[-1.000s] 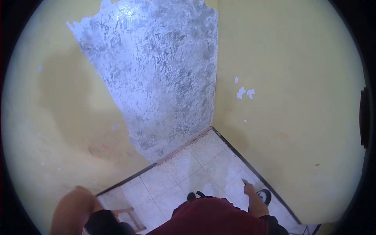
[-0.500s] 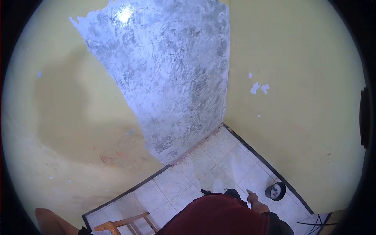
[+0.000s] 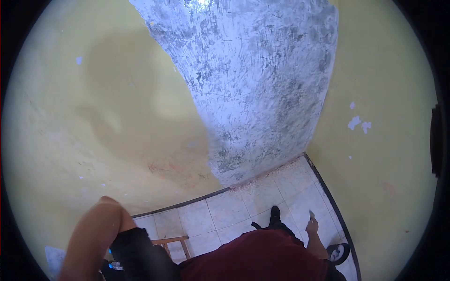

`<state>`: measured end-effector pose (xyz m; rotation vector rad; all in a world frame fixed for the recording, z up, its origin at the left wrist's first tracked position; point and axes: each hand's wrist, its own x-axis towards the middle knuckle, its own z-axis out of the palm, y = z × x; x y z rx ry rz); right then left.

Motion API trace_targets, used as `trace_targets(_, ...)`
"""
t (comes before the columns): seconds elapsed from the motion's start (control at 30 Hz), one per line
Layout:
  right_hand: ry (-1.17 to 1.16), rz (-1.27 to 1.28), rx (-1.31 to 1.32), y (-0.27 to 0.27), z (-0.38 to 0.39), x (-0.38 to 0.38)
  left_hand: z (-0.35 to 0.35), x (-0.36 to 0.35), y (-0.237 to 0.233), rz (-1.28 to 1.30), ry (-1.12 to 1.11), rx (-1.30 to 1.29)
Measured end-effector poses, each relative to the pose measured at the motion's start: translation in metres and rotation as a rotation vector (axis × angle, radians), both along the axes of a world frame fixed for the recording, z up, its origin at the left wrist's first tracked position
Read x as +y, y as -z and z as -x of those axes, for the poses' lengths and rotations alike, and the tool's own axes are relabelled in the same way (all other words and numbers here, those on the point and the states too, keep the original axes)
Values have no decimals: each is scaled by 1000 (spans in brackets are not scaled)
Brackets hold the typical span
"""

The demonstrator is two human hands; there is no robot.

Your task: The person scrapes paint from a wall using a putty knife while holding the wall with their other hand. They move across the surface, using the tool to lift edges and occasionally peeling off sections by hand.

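Your right hand (image 3: 312, 226) grasps a small, pale, flat-bladed tool (image 3: 311, 214) pointing far, the rough grey-and-white wall patch (image 3: 262, 89) lying far left, your left hand out of view.

we can read no text, label, brand, number or sign anywhere in this view.
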<state>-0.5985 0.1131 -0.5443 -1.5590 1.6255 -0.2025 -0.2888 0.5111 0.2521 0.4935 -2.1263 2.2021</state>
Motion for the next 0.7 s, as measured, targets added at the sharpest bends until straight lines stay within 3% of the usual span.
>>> trace_targets(0.03, 37, 78, -65, 8, -16, -19, -26, -37, -8, 166, 501, 74)
trace_targets(0.07, 51, 107, -103, 29, -37, -39, -67, -36, -11, 225, 580, 122)
trace_targets(0.1, 62, 138, -141, 42, -52, -60, -120, -23, -12, 273, 514, 230)
trace_targets(0.13, 120, -65, -334, -48, -85, -59, -181, -15, -15, 348, 436, 370)
trace_targets(0.23, 114, 22, -530, -86, -145, -97, -360, -64, -9, 476, 241, 734)
trace_targets(0.27, 75, 15, -505, -108, -162, -109, -402, -99, 11, 555, 312, 1053)
trace_targets(0.3, 61, 23, -507, -106, -172, -129, -399, -132, 36, 830, -106, 1126)
trace_targets(0.33, 26, 73, -519, -101, -182, -144, -426, -144, 56, 821, -210, 1043)
trace_targets(0.37, 2, 120, -532, -111, -195, -150, -434, -163, 64, 817, -203, 1041)
trace_targets(0.4, 97, 4, -658, -123, -205, -158, -442, -184, 76, 823, -254, 1005)
trace_targets(0.5, 135, -78, -693, -202, -234, -172, -449, -215, 91, 855, -358, 942)
trace_targets(0.63, -141, 57, -920, -290, -307, -201, -450, -212, 90, 904, -498, 867)
trace_targets(0.7, -322, 121, -1058, -368, -358, -205, -449, -214, 91, 903, -506, 880)
